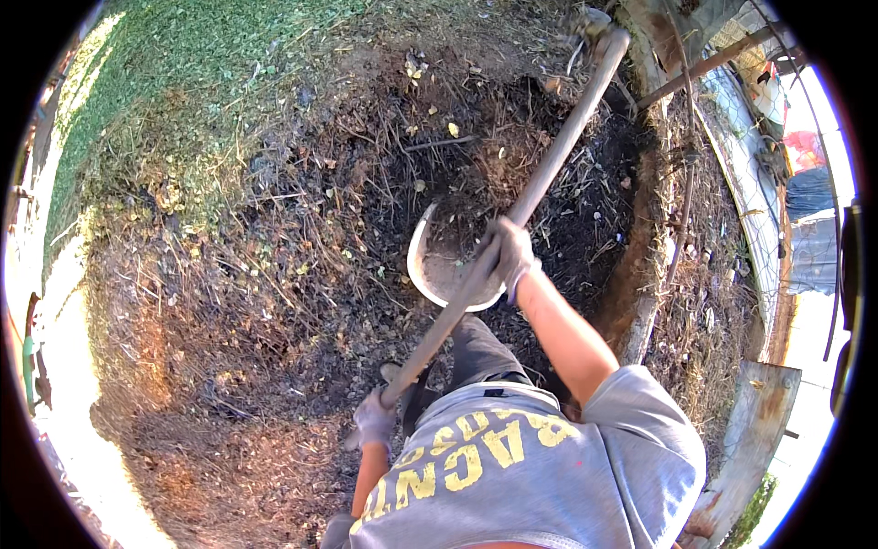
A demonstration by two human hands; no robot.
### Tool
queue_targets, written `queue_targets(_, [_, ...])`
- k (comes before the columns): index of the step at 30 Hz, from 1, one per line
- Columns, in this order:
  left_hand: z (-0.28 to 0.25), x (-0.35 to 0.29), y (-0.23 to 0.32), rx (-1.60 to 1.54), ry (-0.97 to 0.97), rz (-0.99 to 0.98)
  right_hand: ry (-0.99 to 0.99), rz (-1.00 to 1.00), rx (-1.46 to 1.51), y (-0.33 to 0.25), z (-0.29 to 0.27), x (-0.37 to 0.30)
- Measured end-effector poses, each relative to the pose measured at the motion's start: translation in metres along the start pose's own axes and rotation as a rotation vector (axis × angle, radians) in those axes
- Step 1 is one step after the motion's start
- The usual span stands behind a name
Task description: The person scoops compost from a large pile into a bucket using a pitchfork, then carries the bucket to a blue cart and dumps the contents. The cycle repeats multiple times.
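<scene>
Both my hands wear thin, pale, soiled gloves and grip one long wooden-handled digging tool [572,128]. My left hand [374,418] is closed round the handle's lower end, by my left side. My right hand [512,249] wraps round the shaft near its middle. The tool slants up to the far right, where its head is blurred and partly hidden; a hoe or mattock, I cannot tell which. Under the shaft, in front of my legs, stands a bucket [417,261] with a pale rim and brownish soil-like matter inside. The handle and my right hand cover part of it.
Dark loose soil [604,215] with straw and yellow leaves lies around the bucket. Shredded greenery [229,55] covers the ground at the far left. A wooden edge board [651,302], thin poles and wire mesh [759,183] run along the right side.
</scene>
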State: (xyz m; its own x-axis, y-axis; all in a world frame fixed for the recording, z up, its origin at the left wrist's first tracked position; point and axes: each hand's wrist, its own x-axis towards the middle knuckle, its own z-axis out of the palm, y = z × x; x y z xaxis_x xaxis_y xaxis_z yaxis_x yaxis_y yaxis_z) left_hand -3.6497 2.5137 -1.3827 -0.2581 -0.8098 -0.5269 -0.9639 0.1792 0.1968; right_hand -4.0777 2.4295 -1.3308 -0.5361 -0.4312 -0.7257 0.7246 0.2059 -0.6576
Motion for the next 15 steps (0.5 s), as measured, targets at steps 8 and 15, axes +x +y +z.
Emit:
queue_targets(8, [-0.094, 0.021, 0.114, -0.136, -0.083, 0.061, 0.087, -0.039, -0.216, -0.081, 0.046, 0.104])
queue_targets(15, [-0.088, -0.121, -0.067, 0.047, -0.219, -0.180, 0.091, 0.301, 0.111, 0.153, 0.026, -0.017])
